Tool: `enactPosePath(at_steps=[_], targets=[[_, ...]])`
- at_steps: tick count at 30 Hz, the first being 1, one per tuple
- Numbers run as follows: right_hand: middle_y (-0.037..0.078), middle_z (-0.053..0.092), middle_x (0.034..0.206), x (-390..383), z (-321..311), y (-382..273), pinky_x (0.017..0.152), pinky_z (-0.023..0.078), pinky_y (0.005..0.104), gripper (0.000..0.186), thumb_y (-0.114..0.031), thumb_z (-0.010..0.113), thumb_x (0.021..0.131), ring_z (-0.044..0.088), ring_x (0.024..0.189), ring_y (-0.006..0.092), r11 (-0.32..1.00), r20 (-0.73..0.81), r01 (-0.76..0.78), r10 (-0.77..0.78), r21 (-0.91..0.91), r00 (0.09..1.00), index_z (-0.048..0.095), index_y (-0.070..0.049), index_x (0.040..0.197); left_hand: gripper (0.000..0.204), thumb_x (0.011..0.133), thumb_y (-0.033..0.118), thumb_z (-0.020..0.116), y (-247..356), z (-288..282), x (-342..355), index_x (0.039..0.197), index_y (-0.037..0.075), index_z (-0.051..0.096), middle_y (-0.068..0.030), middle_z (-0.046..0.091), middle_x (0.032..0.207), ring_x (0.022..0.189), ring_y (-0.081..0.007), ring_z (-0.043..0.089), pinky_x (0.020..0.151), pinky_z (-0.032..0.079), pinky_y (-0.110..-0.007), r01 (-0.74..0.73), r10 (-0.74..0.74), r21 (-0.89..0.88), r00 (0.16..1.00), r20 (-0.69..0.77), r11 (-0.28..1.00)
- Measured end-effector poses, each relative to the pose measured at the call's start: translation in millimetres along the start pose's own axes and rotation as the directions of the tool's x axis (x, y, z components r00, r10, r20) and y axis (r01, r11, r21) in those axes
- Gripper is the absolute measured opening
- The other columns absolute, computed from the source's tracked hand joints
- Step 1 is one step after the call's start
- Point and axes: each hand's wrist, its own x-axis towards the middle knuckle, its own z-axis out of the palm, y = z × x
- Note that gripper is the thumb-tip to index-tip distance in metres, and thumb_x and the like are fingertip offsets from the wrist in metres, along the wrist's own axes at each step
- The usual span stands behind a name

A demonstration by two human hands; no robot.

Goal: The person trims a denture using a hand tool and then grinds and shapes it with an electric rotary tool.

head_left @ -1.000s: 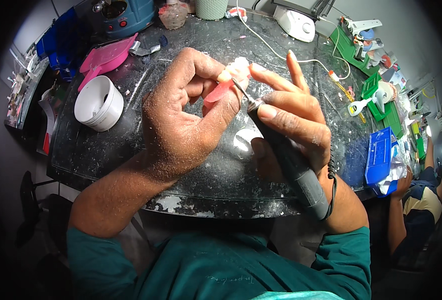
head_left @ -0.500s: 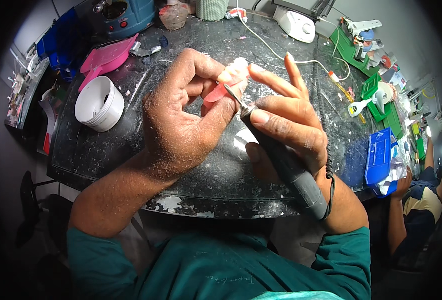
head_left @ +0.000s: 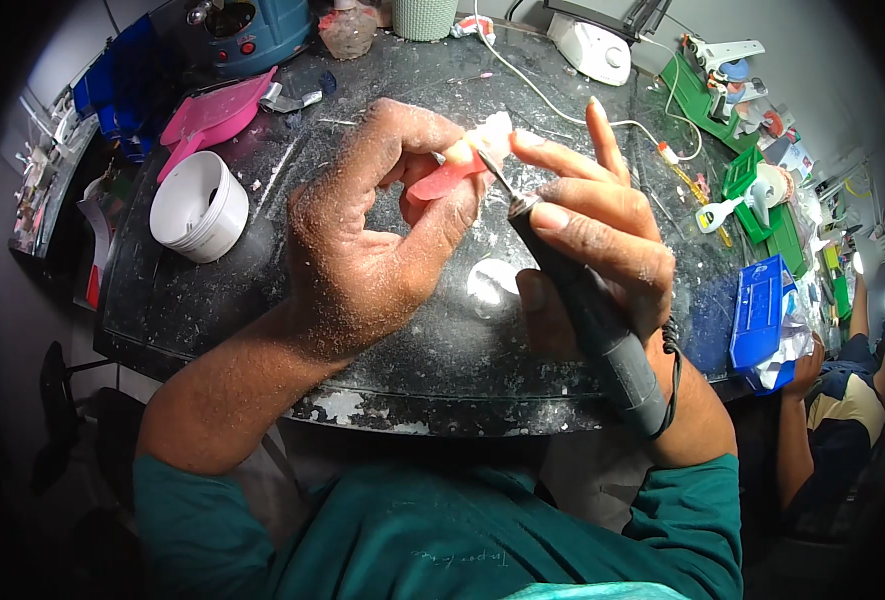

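My left hand, dusted with pale powder, pinches a denture with a pink base and whitish teeth between thumb and fingers. In my right hand is a black rotary handpiece, gripped like a pen. Its thin metal bur points up and left, with the tip at the denture beside the teeth; whether it touches cannot be made out. My right index and little fingers stretch out past the tool. A dark cord hangs from the handpiece along my right wrist.
A white tub and a pink dustpan are on the left of the dusty black table. A white control box stands at the back. To the right are a blue bin, green trays and another person's arm.
My right hand and the handpiece have shifted slightly right. The bur tip has moved up and right along the denture, closer to the teeth. The denture is tilted a little differently.
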Motion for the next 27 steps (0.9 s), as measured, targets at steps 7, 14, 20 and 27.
enactPosePath(at_steps=[7,14,20,27], targets=[[0.014,0.058,0.105,0,0,-1,0.109,0.025,0.069,0.032,-0.019,0.066,0.092,0.061,0.113,0.042,1.0,-0.006,0.009,-0.009,0.023,1.0,0.05,-0.008,0.117,0.02,0.082,-0.002,0.071,0,-2,2,0.099,0.005,0.062,-0.0058,0.066,0.092,0.078,-0.0137,0.06,0.075,0.048,-0.027,-0.09,0.095,0.16,0.995,-0.023,0.983],[0.014,0.059,0.106,0,-2,-1,0.109,0.025,0.069,0.032,-0.021,0.065,0.092,0.061,0.113,0.0411,1.0,0.013,0.012,-0.011,-0.013,1.0,0.05,-0.009,0.117,0.027,0.088,0.0,0.067,-1,-12,0,0.113,-0.002,0.056,-0.0118,0.06,0.11,0.102,-0.0159,0.06,0.093,0.047,-0.03,-0.14,0.103,0.284,0.985,0.139,0.949],[0.014,0.06,0.104,0,-2,1,0.11,0.024,0.0692,0.033,-0.022,0.065,0.092,0.061,0.113,0.0411,1.0,0.009,0.012,-0.012,0.0,1.0,0.05,-0.009,0.118,0.026,0.088,-0.001,0.067,-2,-13,0,0.112,-0.002,0.058,-0.0115,0.061,0.109,0.102,-0.0163,0.06,0.093,0.047,-0.03,-0.159,0.118,0.321,0.983,0.143,0.934],[0.014,0.061,0.103,-1,-4,1,0.11,0.022,0.0698,0.035,-0.023,0.067,0.091,0.061,0.113,0.0415,1.0,0.008,-0.002,0.002,0.024,1.0,0.05,-0.009,0.118,0.026,0.078,-0.002,0.073,0,-4,3,0.1,0.006,0.064,-0.0076,0.069,0.098,0.085,-0.0213,0.062,0.082,0.046,-0.031,-0.131,0.138,0.262,0.99,-0.011,0.956]])
